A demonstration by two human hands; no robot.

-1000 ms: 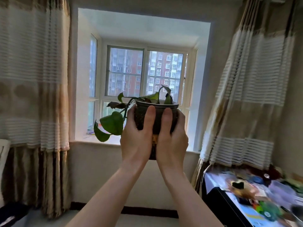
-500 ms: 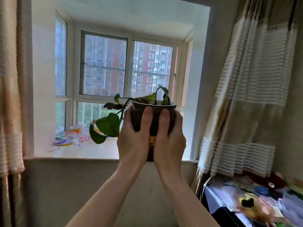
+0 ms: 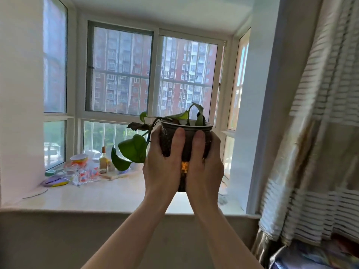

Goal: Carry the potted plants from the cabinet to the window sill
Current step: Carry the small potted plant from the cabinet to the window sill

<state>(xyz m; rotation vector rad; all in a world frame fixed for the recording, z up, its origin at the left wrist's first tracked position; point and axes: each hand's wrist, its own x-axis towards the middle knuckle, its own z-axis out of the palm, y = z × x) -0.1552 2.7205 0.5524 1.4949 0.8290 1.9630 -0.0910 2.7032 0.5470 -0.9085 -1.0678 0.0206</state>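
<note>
A dark brown potted plant [image 3: 187, 137] with green heart-shaped leaves trailing to the left is held up in the air in front of me. My left hand [image 3: 164, 166] wraps its left side and my right hand [image 3: 204, 167] wraps its right side, thumbs up on the near wall. The pot hangs above the pale window sill [image 3: 108, 197], over its right half, not touching it. The pot's base is hidden behind my hands.
At the sill's far left lie a bowl [image 3: 79, 158], a small bottle [image 3: 103, 161], packets and a purple lid [image 3: 52, 180]. A striped curtain [image 3: 318, 144] hangs at the right, with a cluttered surface [image 3: 310, 257] below it. Window panes stand behind the sill.
The view has closed in on the window: the sill is now much nearer and lower in view. Both hands keep the same hold on the pot, now over the sill.
</note>
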